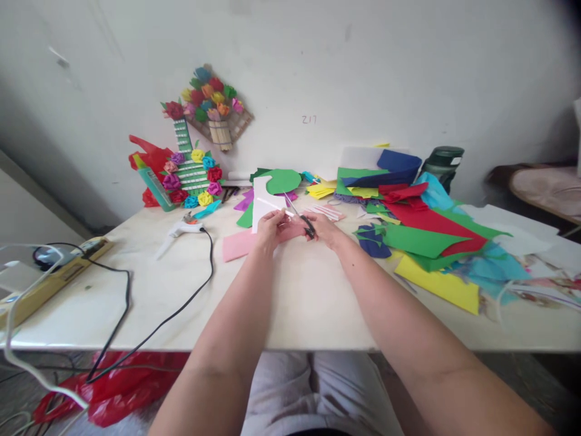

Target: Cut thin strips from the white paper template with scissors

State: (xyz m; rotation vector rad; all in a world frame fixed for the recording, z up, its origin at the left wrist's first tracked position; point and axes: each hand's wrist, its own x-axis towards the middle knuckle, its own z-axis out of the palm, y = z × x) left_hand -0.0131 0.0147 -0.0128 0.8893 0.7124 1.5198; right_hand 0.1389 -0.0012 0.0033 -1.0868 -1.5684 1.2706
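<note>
My left hand point(269, 229) is closed on a white sheet of paper point(263, 203), holding it upright above the table. Beside it, my right hand point(323, 230) grips a pair of scissors point(299, 217) with black handles, and the blades point up and left into the paper's edge. A thin white strip point(276, 208) sticks out of the sheet at the blades. A pink sheet point(238, 244) lies flat on the table just under and left of my left hand.
Coloured paper sheets point(426, 239) lie piled across the right side of the white table point(299, 303). A glue gun point(181, 230) with a black cord lies left. Paper-flower crafts point(193, 175) lean against the wall. A power strip point(59, 272) sits far left, a dark jar point(442, 163) at the back.
</note>
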